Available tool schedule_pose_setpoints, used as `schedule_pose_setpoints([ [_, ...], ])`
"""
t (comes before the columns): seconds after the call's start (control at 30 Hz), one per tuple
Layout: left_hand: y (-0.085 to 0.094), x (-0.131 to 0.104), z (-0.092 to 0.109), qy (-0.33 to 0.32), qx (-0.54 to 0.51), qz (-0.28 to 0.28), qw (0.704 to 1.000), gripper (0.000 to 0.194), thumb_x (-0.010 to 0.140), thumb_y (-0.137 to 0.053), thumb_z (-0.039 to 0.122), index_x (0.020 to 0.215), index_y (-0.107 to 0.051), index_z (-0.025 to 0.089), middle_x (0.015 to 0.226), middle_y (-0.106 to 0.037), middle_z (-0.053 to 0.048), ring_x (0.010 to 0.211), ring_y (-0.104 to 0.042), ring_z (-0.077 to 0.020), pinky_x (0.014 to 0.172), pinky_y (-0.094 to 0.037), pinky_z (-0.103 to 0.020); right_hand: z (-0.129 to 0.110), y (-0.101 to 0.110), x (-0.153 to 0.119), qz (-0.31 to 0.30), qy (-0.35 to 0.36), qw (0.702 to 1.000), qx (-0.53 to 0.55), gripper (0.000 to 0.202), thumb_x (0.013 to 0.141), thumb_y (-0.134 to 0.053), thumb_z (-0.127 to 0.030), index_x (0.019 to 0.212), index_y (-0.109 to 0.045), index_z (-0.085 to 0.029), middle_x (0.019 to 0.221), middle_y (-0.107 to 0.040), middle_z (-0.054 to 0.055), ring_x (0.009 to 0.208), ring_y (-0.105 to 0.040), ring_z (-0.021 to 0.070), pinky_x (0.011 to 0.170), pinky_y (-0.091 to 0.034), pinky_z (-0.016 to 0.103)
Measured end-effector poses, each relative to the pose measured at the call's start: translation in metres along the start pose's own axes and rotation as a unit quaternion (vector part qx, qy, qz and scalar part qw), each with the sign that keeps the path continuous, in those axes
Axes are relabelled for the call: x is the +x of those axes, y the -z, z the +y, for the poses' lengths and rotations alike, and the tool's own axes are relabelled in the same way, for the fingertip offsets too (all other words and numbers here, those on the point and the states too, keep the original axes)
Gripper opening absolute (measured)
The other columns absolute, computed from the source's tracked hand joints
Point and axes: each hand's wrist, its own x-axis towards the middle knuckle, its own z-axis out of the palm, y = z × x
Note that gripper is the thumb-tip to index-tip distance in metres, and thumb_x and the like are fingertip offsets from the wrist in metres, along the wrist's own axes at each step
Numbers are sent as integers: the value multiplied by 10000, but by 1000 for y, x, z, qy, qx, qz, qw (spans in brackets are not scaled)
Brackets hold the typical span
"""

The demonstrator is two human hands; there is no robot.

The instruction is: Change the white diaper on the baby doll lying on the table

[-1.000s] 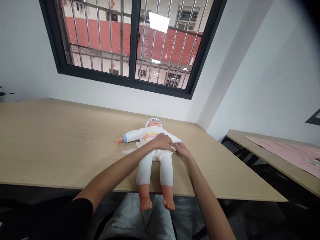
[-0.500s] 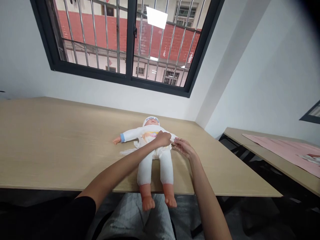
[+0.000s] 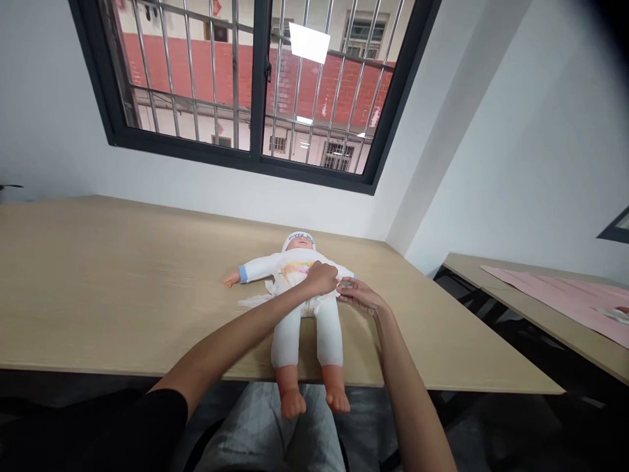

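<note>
A baby doll (image 3: 284, 344) in white clothes with blue cuffs lies on its back on the table, its bare feet over the front edge. A white diaper (image 3: 311, 307) is around its hips, with a loose white flap spread out on the left. My left hand (image 3: 322, 278) reaches across the doll and is closed on the diaper's upper edge at the right side of the waist. Close beside it, my right hand (image 3: 361, 295) pinches the diaper's side edge between thumb and fingers. Both hands partly hide the doll's waist and its arm on the right.
The wooden table (image 3: 147, 282) stands against a white wall below a barred window (image 3: 255, 85). To the right, across a gap, a second table (image 3: 466, 272) bears a pink cloth (image 3: 545, 288). My lap is under the front edge.
My right hand has shifted slightly down and closer to my left hand, uncovering the blue cuff on the right. My left hand stays at the waist. The view has tilted slightly.
</note>
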Motion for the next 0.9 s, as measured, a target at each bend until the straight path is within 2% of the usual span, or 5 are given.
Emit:
schedule_pose_setpoints([
  [0.17, -2, 0, -1, -3, -1, 10, 1000, 255, 798, -428, 219, 750, -662, 132, 808, -683, -122, 824, -628, -233, 761, -384, -335, -1, 3, 1, 29, -1, 999, -21, 342, 622, -768, -149, 904, -576, -168, 825, -635, 6, 748, -619, 84, 703, -553, 175],
  [0.43, -7, 3, -3, -4, -7, 11, 1000, 254, 805, -428, 251, 752, -651, 142, 809, -681, -110, 830, -624, -232, 768, -379, -338, -7, 4, -2, 64, 24, 997, -31, 433, 637, -727, -102, 1032, -564, -174, 822, -651, 8, 749, -625, 87, 673, -542, 155],
  [0.63, -5, 2, -3, -6, -9, 11, 1000, 269, 813, -420, 269, 741, -646, 142, 790, -675, -114, 833, -620, -240, 774, -377, -343, -6, 9, 1, 72, 51, 996, -12, 413, 614, -706, -53, 993, -601, -178, 820, -641, -4, 685, -604, 76, 632, -531, 149],
  [0.8, -4, 1, -3, -3, -15, 9, 1000, 243, 802, -432, 261, 737, -636, 146, 797, -672, -111, 839, -617, -243, 778, -381, -347, -9, 10, 1, 90, 87, 992, 31, 340, 644, -708, -101, 958, -615, -192, 820, -648, -11, 661, -592, 74, 631, -525, 147],
  [0.9, -4, 1, -3, -4, -20, 11, 1000, 219, 795, -424, 219, 832, -631, 159, 840, -675, -89, 847, -614, -233, 774, -384, -341, -9, 9, 1, 84, 98, 991, 34, 322, 664, -715, -149, 967, -612, -186, 797, -644, -16, 642, -582, 68, 623, -517, 144],
])
